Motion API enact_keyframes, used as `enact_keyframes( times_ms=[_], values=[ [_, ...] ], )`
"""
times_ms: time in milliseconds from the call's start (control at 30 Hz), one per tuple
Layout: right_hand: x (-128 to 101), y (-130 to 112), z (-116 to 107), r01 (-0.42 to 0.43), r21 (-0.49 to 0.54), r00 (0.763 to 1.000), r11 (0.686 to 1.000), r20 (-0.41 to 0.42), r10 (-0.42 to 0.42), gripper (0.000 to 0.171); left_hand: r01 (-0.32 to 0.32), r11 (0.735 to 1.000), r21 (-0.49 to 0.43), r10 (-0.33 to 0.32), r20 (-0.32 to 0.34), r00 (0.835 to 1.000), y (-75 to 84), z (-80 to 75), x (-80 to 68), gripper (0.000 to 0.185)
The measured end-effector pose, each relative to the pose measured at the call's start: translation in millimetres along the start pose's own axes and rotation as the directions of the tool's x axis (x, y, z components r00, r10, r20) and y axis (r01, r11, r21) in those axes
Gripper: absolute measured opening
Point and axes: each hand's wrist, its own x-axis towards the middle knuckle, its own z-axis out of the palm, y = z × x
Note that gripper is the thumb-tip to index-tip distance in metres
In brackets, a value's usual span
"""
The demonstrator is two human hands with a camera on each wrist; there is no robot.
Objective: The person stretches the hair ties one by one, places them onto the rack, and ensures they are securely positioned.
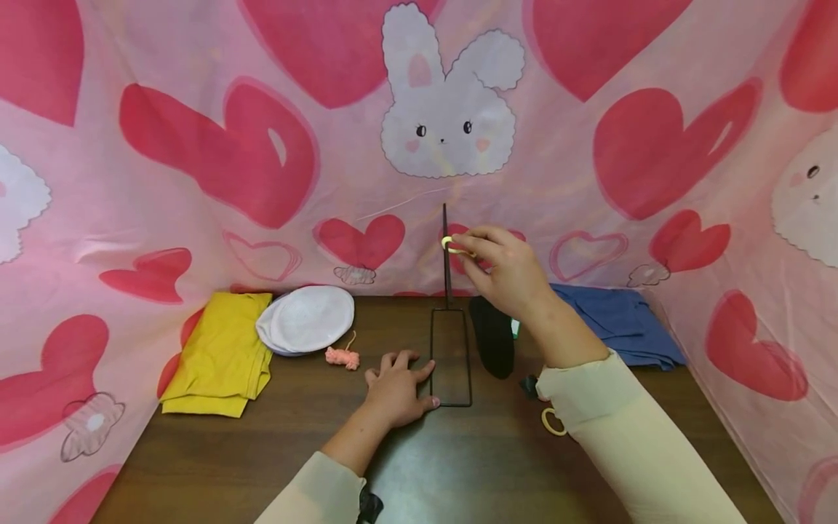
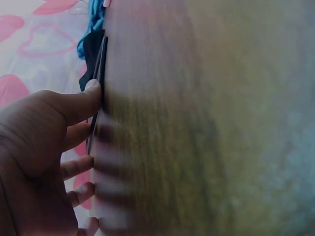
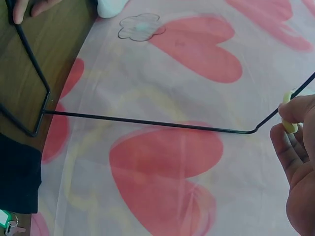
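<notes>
A black wire stand (image 1: 451, 405) has a rectangular base on the table and a thin upright that bends at its top into an arm toward me. My right hand (image 1: 507, 266) pinches a pale yellow ring (image 1: 447, 241) between thumb and fingers. In the right wrist view the yellow ring (image 3: 289, 127) overlaps the stand's bent arm (image 3: 268, 119). My left hand (image 1: 398, 389) rests on the table at the base's left side, fingers spread. Its thumb (image 2: 92, 87) presses on the base wire in the left wrist view.
A second yellow ring (image 1: 553, 422) lies by my right sleeve. Right of the stand are a dark flat item (image 1: 492, 338), keys (image 3: 15, 228) with a green tag and folded blue cloth (image 1: 622, 324). Yellow cloth (image 1: 219, 356), a white round cap (image 1: 310, 319) and a pink yarn bundle (image 1: 342, 357) lie left.
</notes>
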Motion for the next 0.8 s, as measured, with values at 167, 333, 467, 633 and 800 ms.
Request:
enact_keyframes(
  times_ms=[167,333,467,633,800],
  values=[
    [7,9,8,-0.044,0.026,0.999,0.999,0.022,0.044,0.029,0.001,1.000,0.002,-0.001,0.001,1.000,-1.2,0.3,0.0,0.072],
    [13,19,16,-0.106,0.069,0.994,0.992,0.014,0.106,0.032,-0.006,1.000,-0.002,0.006,0.000,1.000,-0.6,-0.7,-0.7,0.071],
    [19,26,24,-0.174,0.107,0.984,0.979,-0.012,0.176,0.031,0.000,1.000,-0.017,0.000,0.002,1.000,1.2,-2.1,-1.8,0.071],
    [25,32,32,-0.244,0.131,0.966,0.961,-0.052,0.253,0.032,-0.006,1.000,-0.016,0.006,0.004,1.000,1.1,0.2,-1.0,0.072],
    [28,34,38,-0.275,0.155,0.955,0.949,-0.067,0.288,0.032,-0.005,1.000,-0.004,0.005,-0.009,1.000,-0.4,1.5,0.6,0.073]
  ],
)
